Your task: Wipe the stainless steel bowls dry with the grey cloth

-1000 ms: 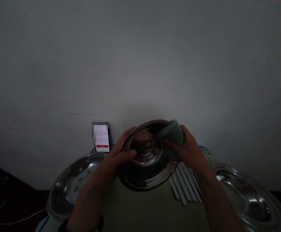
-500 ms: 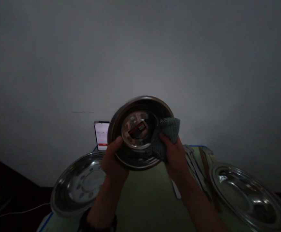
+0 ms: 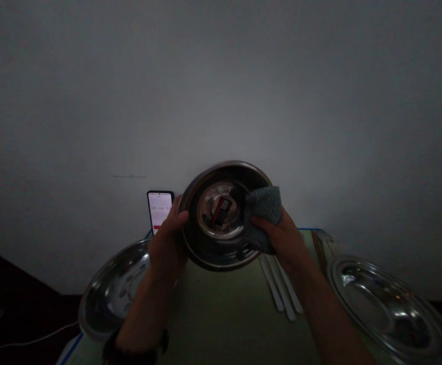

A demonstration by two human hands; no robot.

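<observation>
A shiny metal bowl (image 3: 213,253) is held up tilted above the table, its inside facing me; a dark label with red (image 3: 221,211) sits at its centre. My left hand (image 3: 170,243) grips the left rim, thumb on the inner side and fingers behind. On the right, my right hand (image 3: 282,233) is closed on a grey-green cloth (image 3: 264,203), which is folded against the bowl's right rim and inner wall. The fingers behind the cloth are hidden.
A larger metal basin (image 3: 99,299) stands at the left, partly behind my left arm. A phone (image 3: 158,210) leans on the wall. Knives (image 3: 282,291), wooden chopsticks (image 3: 319,251) and stacked metal plates (image 3: 380,304) lie to the right on the greenish table (image 3: 213,324).
The bowl has shifted slightly right and down and turned, as its label now stands steeper. My left hand has moved up and left along the rim. The cloth stays at the right side.
</observation>
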